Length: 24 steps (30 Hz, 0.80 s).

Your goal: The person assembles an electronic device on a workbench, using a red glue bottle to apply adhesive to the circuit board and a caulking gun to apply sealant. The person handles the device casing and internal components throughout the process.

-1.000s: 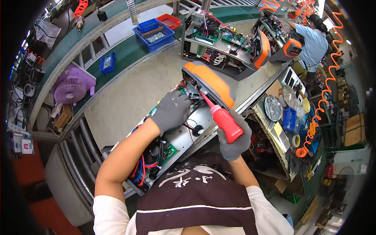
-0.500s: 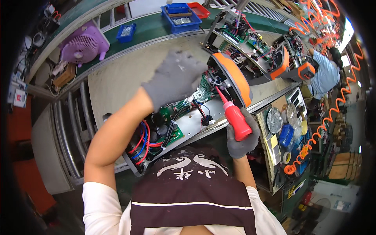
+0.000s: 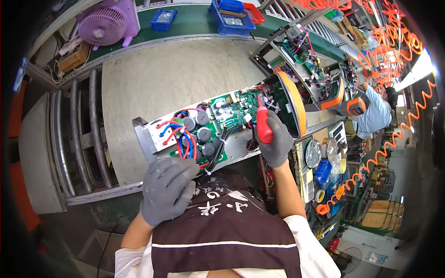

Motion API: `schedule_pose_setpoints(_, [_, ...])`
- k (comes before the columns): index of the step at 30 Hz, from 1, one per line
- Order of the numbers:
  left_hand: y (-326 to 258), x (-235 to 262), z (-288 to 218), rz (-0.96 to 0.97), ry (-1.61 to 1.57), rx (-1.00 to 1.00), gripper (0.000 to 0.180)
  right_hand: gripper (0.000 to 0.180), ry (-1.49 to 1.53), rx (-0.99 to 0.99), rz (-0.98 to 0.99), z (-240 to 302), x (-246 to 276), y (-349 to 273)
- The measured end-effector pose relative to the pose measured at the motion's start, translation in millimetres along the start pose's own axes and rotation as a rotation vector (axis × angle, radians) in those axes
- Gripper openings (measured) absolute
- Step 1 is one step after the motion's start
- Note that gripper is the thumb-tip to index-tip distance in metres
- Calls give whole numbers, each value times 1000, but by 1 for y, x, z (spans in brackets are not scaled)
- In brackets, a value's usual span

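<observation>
My right hand, in a grey glove, is closed round a red squeeze bottle. The bottle's thin nozzle points up into an opened electronic unit, over the end of its green circuit board near the orange-rimmed panel. Whether the tip touches anything I cannot tell. My left hand, also gloved, hovers by the unit's near edge with loosely bent fingers and nothing visible in it. Beside it are red and blue cables and round black capacitors.
More opened units stand to the right on the line. Blue bins of small metal parts and a purple fan are at the back. A side bench at right holds bags and tape. Coiled orange hoses hang there; a co-worker stands beyond.
My left hand has come back from above the circuit board to the unit's near edge. The red bottle has turned more upright, its nozzle still at the board near the panel.
</observation>
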<state>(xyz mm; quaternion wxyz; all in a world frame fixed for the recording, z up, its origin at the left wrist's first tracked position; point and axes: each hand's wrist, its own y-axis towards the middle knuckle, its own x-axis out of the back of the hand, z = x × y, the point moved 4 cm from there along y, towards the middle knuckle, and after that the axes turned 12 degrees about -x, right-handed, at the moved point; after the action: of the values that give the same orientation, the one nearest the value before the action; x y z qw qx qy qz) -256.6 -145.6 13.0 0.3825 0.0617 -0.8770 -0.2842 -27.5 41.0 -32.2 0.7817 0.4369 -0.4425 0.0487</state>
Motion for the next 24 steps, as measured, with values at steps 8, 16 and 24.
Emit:
schedule_pose_setpoints(8, [-13,1,12,-111,-20,-59,29,55,-93,3,38,13,5,0])
schedule_pose_setpoints(16, [-16,0,17,-99,-63,-83,31,57,-153,-31,60,20,8,-5])
schedule_pose_setpoints(24, [-16,-1,18,-67,-41,-111,29,56,-194,-18,120,25,4,-3])
